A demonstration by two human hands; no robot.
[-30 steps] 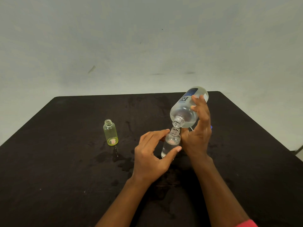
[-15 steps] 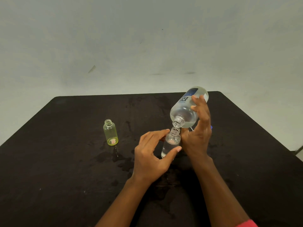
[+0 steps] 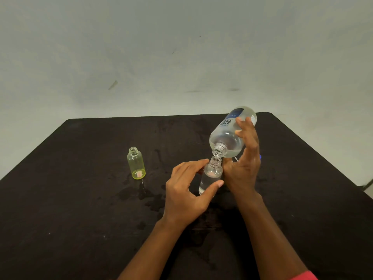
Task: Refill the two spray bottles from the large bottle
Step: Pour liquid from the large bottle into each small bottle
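The right hand point(image 3: 244, 170) clamps its fingers on the tilted large bottle point(image 3: 227, 136), mouth over the clear bottle point(image 3: 210, 177) the left hand point(image 3: 184, 195) pinches (1 yellow bottle point(image 3: 136, 164) stands apart).

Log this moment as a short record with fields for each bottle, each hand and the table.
large bottle: tilted, uncapped, mouth right above the neck of the clear spray bottle
clear spray bottle: uncapped, partly filled, leaning slightly
yellow spray bottle: uncapped, upright, alone to the left, looks nearly empty
left hand: pinches the clear spray bottle between thumb and fingers
right hand: holds the large bottle
table: black, wet patches between the bottles
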